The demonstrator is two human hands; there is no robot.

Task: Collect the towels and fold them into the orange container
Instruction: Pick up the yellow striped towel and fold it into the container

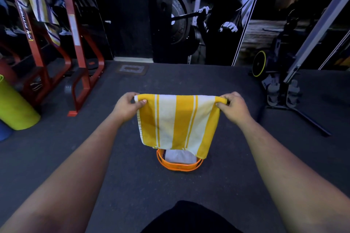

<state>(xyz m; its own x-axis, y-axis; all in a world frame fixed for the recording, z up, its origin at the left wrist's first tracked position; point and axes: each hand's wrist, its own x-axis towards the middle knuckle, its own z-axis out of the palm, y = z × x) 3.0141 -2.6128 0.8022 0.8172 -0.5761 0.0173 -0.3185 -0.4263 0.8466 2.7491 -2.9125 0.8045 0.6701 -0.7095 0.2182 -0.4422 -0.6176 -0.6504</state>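
Note:
A yellow and white striped towel hangs folded in front of me, held up by its top corners. My left hand pinches the left corner and my right hand pinches the right corner. Directly below the towel's lower edge stands the orange container on the dark floor. A white folded towel lies inside it, partly hidden by the hanging towel. Another striped towel, with purple and yellow stripes, is draped over the red rack at the upper left.
A red metal gym rack stands at the left, with a green rolled mat and a blue object beside it. A machine base with pedals sits at the right. Dark rubber floor spreads around the container.

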